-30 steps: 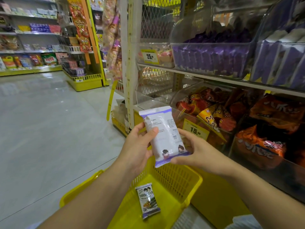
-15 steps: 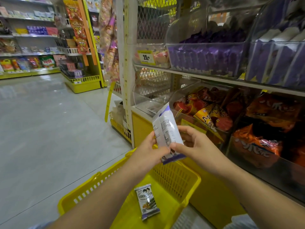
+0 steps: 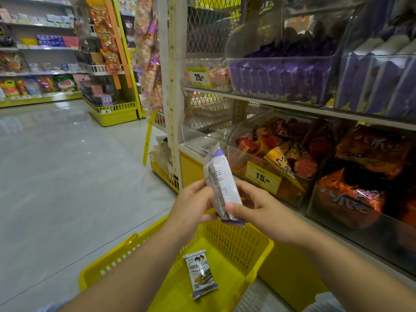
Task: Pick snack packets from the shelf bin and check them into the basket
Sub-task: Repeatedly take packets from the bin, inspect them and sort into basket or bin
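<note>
Both of my hands hold a white snack packet (image 3: 221,183) with purple ends, upright and turned edge-on, above the yellow basket (image 3: 258,248). My left hand (image 3: 191,208) grips its left edge. My right hand (image 3: 252,206) pinches its lower right side with the thumb on the front. A second packet (image 3: 200,273) of the same kind lies flat on the basket floor, picture side up. Clear shelf bins (image 3: 281,75) to the upper right hold purple packets.
A lower clear bin (image 3: 270,167) with orange and red snacks and a 15 price tag stands just right of my hands. The white shelf post (image 3: 171,86) rises behind the packet. Grey floor (image 3: 67,176) stretches to the left, with more shelving at the back.
The packet has turned from flat, back side facing me, to nearly edge-on. My hands came closer together and a little lower over the basket.
</note>
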{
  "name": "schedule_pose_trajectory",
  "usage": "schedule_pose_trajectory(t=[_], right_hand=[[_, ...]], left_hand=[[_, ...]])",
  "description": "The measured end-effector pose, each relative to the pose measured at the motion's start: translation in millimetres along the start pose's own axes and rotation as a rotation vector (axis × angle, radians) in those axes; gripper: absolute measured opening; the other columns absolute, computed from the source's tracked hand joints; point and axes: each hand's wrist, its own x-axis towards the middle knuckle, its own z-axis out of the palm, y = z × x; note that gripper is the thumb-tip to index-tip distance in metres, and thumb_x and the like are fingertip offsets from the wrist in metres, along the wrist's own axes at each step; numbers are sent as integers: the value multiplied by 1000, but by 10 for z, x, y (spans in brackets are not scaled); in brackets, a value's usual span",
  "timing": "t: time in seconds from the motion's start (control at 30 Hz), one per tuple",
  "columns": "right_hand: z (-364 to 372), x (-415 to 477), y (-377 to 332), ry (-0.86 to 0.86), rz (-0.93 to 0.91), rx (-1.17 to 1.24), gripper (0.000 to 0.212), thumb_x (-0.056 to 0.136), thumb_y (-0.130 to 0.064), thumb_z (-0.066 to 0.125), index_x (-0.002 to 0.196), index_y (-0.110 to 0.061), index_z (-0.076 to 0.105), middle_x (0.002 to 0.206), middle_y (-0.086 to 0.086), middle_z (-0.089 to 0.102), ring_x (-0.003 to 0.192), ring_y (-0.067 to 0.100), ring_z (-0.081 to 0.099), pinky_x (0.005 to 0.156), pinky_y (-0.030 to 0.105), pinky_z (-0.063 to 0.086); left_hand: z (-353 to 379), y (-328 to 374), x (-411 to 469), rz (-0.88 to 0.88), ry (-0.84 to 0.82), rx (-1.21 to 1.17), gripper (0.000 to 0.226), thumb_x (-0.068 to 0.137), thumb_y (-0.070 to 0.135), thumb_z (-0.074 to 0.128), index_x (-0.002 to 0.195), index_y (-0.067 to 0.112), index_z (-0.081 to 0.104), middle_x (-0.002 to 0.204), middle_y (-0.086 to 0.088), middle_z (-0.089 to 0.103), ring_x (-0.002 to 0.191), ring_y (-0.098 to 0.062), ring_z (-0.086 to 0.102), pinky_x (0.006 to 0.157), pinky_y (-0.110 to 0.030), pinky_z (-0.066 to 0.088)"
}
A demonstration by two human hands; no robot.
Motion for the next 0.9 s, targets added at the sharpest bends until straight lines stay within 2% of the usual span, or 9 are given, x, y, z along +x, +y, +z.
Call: schedule_pose_trajectory(t=[0.27,0.43,0.53,0.6,0.63,0.67,0.77,0.83,0.9], right_hand=[[-30,11,81,-59,19,43,44,91,-11,61,130,-28,50,123,-5,64,109,19,64,92,40,54],[5,-7,76,15,-23,-44,48,91,-16,64,135,-28,47,125,-11,61,107,8,63,91,32,54],[88,-13,32,20,-43,-111,50,90,-23,64,135,-34,45,136,-8,48,120,2,50,91,29,52],[74,-40,-50,10,-20,-169,56,86,-37,64,138,-37,43,146,-11,36,132,-3,36,107,29,40],[35,-69,-115,22,-4,-151,58,84,-39,63,138,-36,43,146,-11,38,130,-4,37,108,25,37],[-20,-104,-177,44,14,-97,57,85,-35,64,138,-35,45,142,-8,45,124,-3,45,105,23,40],[-170,-244,-359,77,26,49,59,84,-14,70,136,-31,48,125,-4,62,96,7,62,84,32,54],[-220,-340,-463,105,6,57,64,81,-1,71,137,-24,48,124,-3,65,97,9,66,82,28,55],[-281,-444,-583,162,-26,40,66,79,1,72,137,-20,49,126,-3,65,111,10,64,94,26,51]], left_hand=[[-54,4,1,-51,41,-69,31,100,33,43,115,16,64,99,-11,74,88,-28,73,66,-39,59],[16,37,-49,-74,-129,-115,50,90,54,49,130,25,55,118,-5,69,106,-22,69,81,-41,57],[116,23,-100,-51,-174,-163,66,82,44,61,138,15,45,112,-8,68,98,-21,69,70,-37,56],[138,44,-117,-27,-162,-242,50,93,31,55,137,11,45,119,-14,66,104,-27,68,74,-43,58],[137,77,-127,-9,-145,-308,41,97,24,50,136,11,46,124,-16,64,110,-30,65,78,-46,58],[134,122,-139,15,-129,-384,35,100,18,45,134,10,49,126,-18,64,111,-32,65,78,-46,58],[175,266,-193,54,-91,-459,30,102,13,41,129,6,53,117,-21,68,103,-36,68,73,-45,59],[275,343,-241,61,-49,-408,27,101,14,44,125,9,57,112,-21,70,97,-38,70,68,-44,59],[418,447,-277,91,-33,-349,25,99,12,50,121,10,60,109,-19,71,95,-37,70,67,-42,60]])
